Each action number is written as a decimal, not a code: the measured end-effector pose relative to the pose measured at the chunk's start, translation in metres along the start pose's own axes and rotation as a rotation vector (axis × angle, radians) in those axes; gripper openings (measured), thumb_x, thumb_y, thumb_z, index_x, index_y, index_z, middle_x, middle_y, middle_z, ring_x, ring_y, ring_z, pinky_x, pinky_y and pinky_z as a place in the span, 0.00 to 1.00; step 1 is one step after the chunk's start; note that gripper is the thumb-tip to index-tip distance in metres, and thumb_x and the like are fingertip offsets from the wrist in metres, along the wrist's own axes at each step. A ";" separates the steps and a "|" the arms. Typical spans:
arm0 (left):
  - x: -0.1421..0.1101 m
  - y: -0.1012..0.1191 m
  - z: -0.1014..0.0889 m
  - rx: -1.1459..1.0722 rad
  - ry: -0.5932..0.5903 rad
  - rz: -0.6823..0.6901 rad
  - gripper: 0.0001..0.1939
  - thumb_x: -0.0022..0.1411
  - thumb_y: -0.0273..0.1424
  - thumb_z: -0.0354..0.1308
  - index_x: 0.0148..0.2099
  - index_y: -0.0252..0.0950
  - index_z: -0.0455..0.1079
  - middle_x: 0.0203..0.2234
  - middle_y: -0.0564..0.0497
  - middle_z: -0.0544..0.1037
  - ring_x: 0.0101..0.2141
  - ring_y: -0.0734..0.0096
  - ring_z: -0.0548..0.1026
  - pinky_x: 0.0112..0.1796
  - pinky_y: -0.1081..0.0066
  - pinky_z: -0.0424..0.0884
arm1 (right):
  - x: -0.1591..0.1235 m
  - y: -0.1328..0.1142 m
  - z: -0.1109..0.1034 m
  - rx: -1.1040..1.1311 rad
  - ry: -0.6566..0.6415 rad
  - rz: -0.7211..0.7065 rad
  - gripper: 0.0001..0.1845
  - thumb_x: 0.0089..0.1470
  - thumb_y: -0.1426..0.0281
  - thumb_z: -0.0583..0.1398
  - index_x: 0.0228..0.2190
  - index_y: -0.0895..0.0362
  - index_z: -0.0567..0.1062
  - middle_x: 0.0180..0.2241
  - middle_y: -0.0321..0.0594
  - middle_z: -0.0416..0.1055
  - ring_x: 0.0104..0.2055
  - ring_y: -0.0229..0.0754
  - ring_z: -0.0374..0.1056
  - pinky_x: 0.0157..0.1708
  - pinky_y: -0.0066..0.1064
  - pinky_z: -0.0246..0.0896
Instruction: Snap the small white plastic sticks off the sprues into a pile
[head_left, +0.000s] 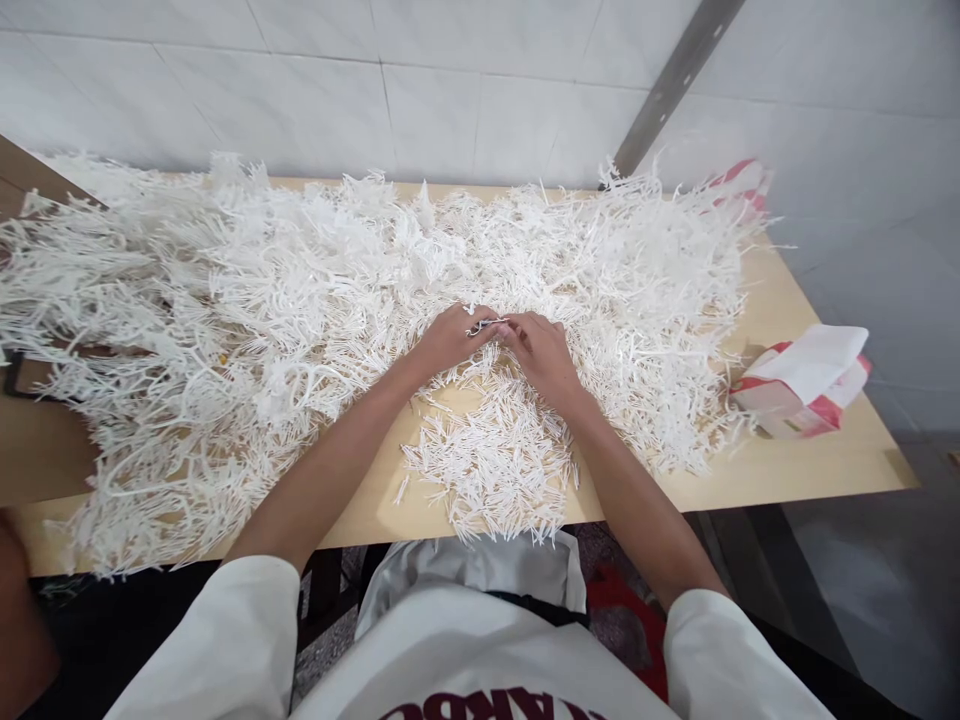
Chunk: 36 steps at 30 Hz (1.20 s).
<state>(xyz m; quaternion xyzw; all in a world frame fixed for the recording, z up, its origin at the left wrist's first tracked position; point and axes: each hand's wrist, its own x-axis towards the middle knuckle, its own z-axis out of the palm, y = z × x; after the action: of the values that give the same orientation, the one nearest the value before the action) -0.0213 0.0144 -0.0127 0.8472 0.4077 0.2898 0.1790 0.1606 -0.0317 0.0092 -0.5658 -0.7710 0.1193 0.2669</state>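
Observation:
Over the middle of the table, my left hand point(452, 337) and my right hand point(541, 355) meet, fingers bent and closed. Between their fingertips is a small thin white piece point(487, 324) with something dark along it, mostly hidden by the fingers. It looks like one of the white branched plastic pieces in the wide heap point(300, 270) that spreads around and behind both hands. Just below the hands, nearer my body, lies a smaller pile of short white sticks point(495, 465) on the wooden tabletop point(390, 505).
At the right end of the table stands a red and white packet point(802, 385) with a white sheet sticking out. Another red and white packet point(742, 185) is partly behind the heap. A brown cardboard box point(45, 440) is at the left. Another person's arm point(22, 620) shows at lower left.

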 end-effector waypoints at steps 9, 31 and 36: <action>0.001 0.004 0.007 0.294 0.000 0.130 0.12 0.65 0.35 0.49 0.42 0.35 0.72 0.24 0.48 0.74 0.29 0.66 0.69 0.38 0.66 0.64 | 0.004 0.002 0.005 -0.382 0.085 -0.219 0.12 0.59 0.71 0.51 0.26 0.56 0.70 0.29 0.40 0.71 0.34 0.41 0.63 0.38 0.35 0.49; 0.002 0.008 -0.009 -0.206 0.018 -0.012 0.16 0.67 0.42 0.46 0.44 0.37 0.69 0.34 0.52 0.77 0.32 0.74 0.73 0.36 0.74 0.64 | 0.000 0.003 0.004 0.082 0.078 -0.020 0.19 0.62 0.54 0.49 0.45 0.50 0.72 0.43 0.40 0.72 0.47 0.44 0.66 0.48 0.40 0.57; 0.000 0.014 -0.010 -0.077 -0.013 -0.072 0.14 0.66 0.39 0.47 0.42 0.38 0.69 0.30 0.53 0.76 0.29 0.74 0.69 0.33 0.73 0.61 | 0.001 0.001 0.003 -0.156 0.006 -0.144 0.22 0.66 0.59 0.43 0.34 0.55 0.72 0.33 0.40 0.73 0.37 0.42 0.65 0.40 0.36 0.54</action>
<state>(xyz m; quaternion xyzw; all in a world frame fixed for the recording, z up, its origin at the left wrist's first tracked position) -0.0197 0.0061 0.0030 0.8264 0.4252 0.2931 0.2246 0.1592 -0.0299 0.0062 -0.5282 -0.8159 0.0377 0.2322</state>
